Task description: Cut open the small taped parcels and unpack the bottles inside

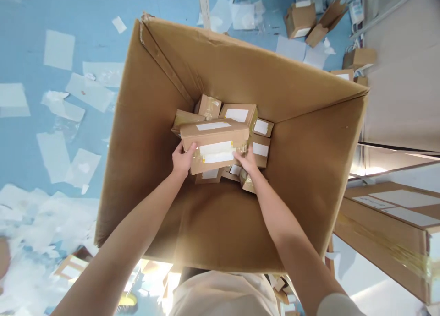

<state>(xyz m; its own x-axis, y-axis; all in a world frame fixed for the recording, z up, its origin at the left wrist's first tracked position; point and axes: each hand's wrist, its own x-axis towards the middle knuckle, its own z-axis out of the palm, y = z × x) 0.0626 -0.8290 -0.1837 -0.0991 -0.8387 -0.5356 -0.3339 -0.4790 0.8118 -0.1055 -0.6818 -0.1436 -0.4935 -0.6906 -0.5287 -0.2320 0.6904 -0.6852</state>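
Deep inside a large open carton [309, 137], I hold a brown cardboard box [216, 135] with white labels on its top and near side. My left hand [183, 159] grips its left end, thumb on the near face. My right hand [248, 160] grips the right end, thumb on the near face too. Several smaller taped boxes lie under and behind it, among them a labelled box [239, 112] just beyond and another box [260, 149] at the right. The held box is slightly tilted and hides part of the pile.
Loose white sheets [89, 91] litter the blue floor [34, 9] on the left. At the upper right stand an opened small box [300, 19] and others. A long taped carton [381, 233] stands close on my right. A yellow brush [128, 300] lies low at the left.
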